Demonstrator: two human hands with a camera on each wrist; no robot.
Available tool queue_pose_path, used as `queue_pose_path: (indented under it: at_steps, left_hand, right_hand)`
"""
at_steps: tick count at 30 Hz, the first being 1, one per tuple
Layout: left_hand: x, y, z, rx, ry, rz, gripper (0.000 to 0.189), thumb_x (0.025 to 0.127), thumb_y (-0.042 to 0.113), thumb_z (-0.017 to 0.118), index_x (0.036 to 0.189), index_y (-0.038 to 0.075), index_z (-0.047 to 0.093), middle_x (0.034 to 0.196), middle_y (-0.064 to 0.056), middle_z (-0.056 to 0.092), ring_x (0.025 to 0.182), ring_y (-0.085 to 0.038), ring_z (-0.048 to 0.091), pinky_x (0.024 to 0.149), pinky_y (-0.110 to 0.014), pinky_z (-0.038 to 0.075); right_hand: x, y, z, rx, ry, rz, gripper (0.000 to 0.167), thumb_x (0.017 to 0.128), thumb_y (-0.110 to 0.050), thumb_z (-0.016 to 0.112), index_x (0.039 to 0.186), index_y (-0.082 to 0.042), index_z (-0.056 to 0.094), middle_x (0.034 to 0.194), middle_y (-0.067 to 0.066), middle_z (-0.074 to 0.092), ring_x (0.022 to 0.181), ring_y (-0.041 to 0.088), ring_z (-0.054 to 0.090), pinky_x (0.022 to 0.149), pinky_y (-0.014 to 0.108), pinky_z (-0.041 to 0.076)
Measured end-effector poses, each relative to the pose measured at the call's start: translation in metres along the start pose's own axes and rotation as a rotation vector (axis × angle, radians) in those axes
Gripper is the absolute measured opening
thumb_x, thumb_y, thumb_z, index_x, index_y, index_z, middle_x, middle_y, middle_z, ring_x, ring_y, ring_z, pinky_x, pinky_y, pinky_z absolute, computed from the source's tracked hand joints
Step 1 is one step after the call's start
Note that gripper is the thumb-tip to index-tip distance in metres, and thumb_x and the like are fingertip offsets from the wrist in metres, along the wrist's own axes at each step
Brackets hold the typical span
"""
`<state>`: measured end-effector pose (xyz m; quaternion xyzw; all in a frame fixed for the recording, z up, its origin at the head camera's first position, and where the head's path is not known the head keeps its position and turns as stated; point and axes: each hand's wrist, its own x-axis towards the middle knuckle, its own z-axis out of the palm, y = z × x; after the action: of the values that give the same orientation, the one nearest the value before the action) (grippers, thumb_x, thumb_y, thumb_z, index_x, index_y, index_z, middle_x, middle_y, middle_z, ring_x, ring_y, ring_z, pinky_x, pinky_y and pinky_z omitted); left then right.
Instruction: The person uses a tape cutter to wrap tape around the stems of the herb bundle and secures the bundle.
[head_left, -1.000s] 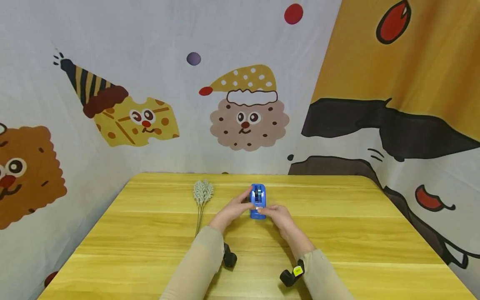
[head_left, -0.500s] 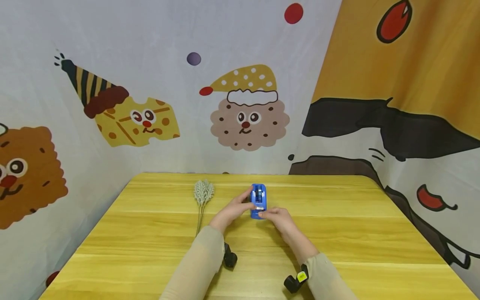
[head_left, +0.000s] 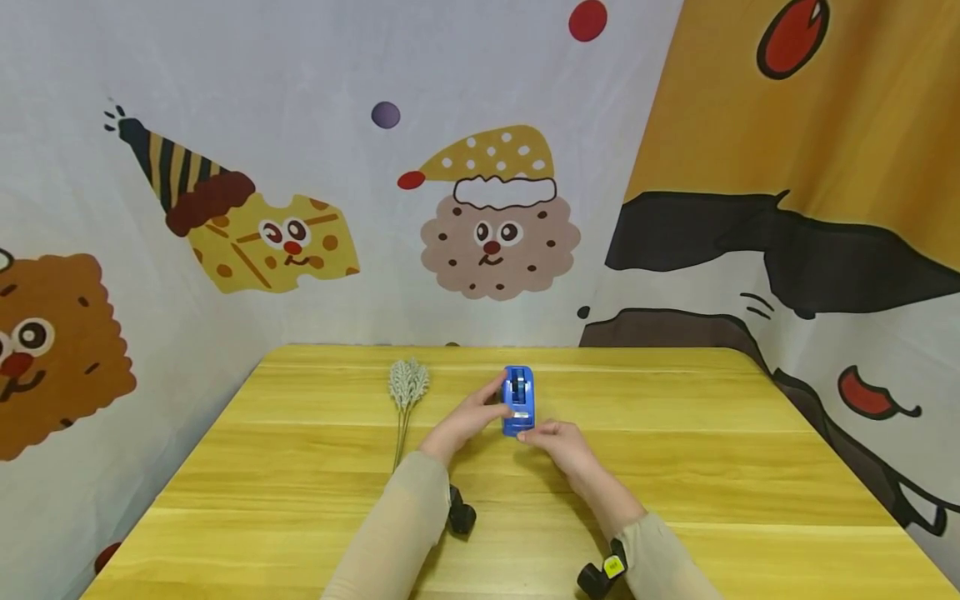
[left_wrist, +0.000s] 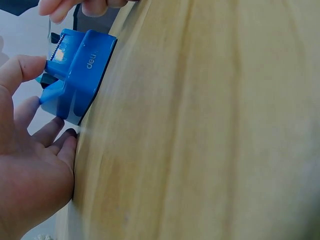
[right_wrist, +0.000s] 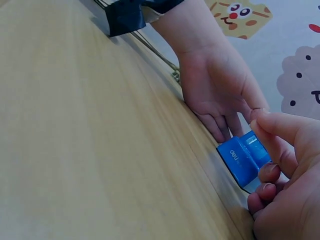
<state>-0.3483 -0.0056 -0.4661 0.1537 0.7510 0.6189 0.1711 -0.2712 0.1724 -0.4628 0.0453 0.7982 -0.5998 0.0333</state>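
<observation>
1. Head view: dispenser (head_left: 519,398), blue, stands on the table (head_left: 712,467) toward its far edge, between the two hands, its long side running away from the person, with the roll in the far part and the cutting end nearer
2. Left hand (head_left: 465,425) is at the dispenser's left side; the left wrist view shows the thumb against it by the toothed edge (left_wrist: 58,48) and fingertips at its other end, so the hand is part-curled and has hold of the dispenser
3. Right hand (head_left: 564,447) is just beyond the dispenser's near end, thumb and forefinger tips brought together in a pinch, the other fingers curled
4. Clear strip (left_wrist: 49,36), thin and hard to make out, shows in the left wrist view between the toothed edge and the right fingertips, which appear to pinch it
5. Lettering (left_wrist: 91,60) on the dispenser's side reads "deli"
6. Sprigs (head_left: 408,387), pale grey-green, lie on the table left of the left hand, heads toward the far edge, stems toward the left sleeve (head_left: 401,521)
7. Black devices (head_left: 460,518) are worn at both wrists, the right one bearing a yellow label (head_left: 614,567)
8. Cloth (head_left: 300,67) behind the table is printed with cartoon cheese (head_left: 273,254) and biscuits (head_left: 501,262)
</observation>
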Motion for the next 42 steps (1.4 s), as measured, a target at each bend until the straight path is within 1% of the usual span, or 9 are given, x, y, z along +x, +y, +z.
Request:
queue_pose_path:
  at_steps: [6,10,17,19,26,29,34,42]
  left_hand:
    - [0.000,0.000,0.000,0.004,0.004,0.004,0.083,0.083,0.022,0.070,0.153,0.034,0.027,0.155,-0.014,0.029,0.140,-0.034,0.027,0.110,-0.059,0.021]
    - [0.000,0.001,0.000,0.015,0.008,0.002,0.084,0.082,0.022,0.070,0.153,0.033,0.027,0.155,-0.014,0.029,0.141,-0.035,0.027,0.110,-0.059,0.021]
    - [-0.002,0.000,0.000,0.012,0.007,-0.008,0.083,0.083,0.023,0.070,0.153,0.034,0.027,0.156,-0.013,0.027,0.141,-0.034,0.025,0.110,-0.059,0.020]
    - [-0.002,0.000,0.000,0.011,0.007,-0.009,0.083,0.083,0.024,0.070,0.153,0.035,0.027,0.156,-0.012,0.027,0.142,-0.034,0.024,0.110,-0.059,0.020]
    - [-0.002,0.000,0.000,0.021,0.008,-0.011,0.083,0.083,0.027,0.071,0.152,0.037,0.027,0.157,-0.013,0.026,0.141,-0.036,0.023,0.108,-0.063,0.020]
    - [-0.002,0.001,0.001,0.021,0.010,-0.014,0.084,0.082,0.027,0.071,0.152,0.037,0.027,0.157,-0.013,0.025,0.142,-0.037,0.023,0.108,-0.064,0.019]
    - [-0.002,0.002,0.000,0.020,0.014,-0.028,0.083,0.082,0.025,0.071,0.152,0.038,0.028,0.157,-0.010,0.026,0.142,-0.034,0.023,0.109,-0.062,0.020]
    - [-0.001,0.000,0.001,0.021,0.015,-0.033,0.083,0.082,0.026,0.071,0.152,0.039,0.028,0.156,-0.010,0.027,0.141,-0.034,0.024,0.108,-0.063,0.020]
  right_hand:
    - [-0.009,-0.001,0.001,0.000,-0.016,-0.006,0.024,0.079,-0.020,0.077,0.089,0.001,0.074,0.094,0.005,0.067,0.098,0.026,0.054,0.091,0.049,0.038]
    - [-0.014,0.001,0.001,-0.018,-0.020,-0.010,0.022,0.079,-0.021,0.077,0.088,-0.001,0.074,0.094,0.005,0.066,0.096,0.025,0.054,0.087,0.046,0.039]
    - [-0.024,0.002,0.001,-0.034,-0.040,-0.010,0.023,0.081,-0.024,0.076,0.087,-0.001,0.074,0.097,0.005,0.066,0.098,0.026,0.055,0.088,0.048,0.040]
    - [-0.026,0.003,0.001,-0.032,-0.040,-0.008,0.024,0.081,-0.024,0.076,0.087,-0.001,0.073,0.096,0.005,0.066,0.097,0.025,0.055,0.087,0.048,0.041]
    - [-0.034,0.004,0.000,-0.033,-0.058,-0.023,0.023,0.081,-0.022,0.076,0.085,0.000,0.073,0.089,0.004,0.063,0.092,0.022,0.053,0.082,0.039,0.039]
    - [-0.037,0.005,0.000,-0.028,-0.066,-0.037,0.022,0.081,-0.021,0.076,0.085,0.000,0.074,0.088,0.004,0.062,0.092,0.023,0.053,0.082,0.039,0.038]
    - [-0.042,0.004,-0.001,-0.019,-0.089,-0.056,0.022,0.082,-0.021,0.076,0.085,0.001,0.074,0.089,0.004,0.062,0.092,0.023,0.052,0.083,0.038,0.037]
    - [-0.049,0.005,-0.003,-0.036,-0.114,-0.058,0.023,0.082,-0.022,0.075,0.087,0.000,0.074,0.090,0.004,0.061,0.093,0.023,0.051,0.080,0.038,0.037]
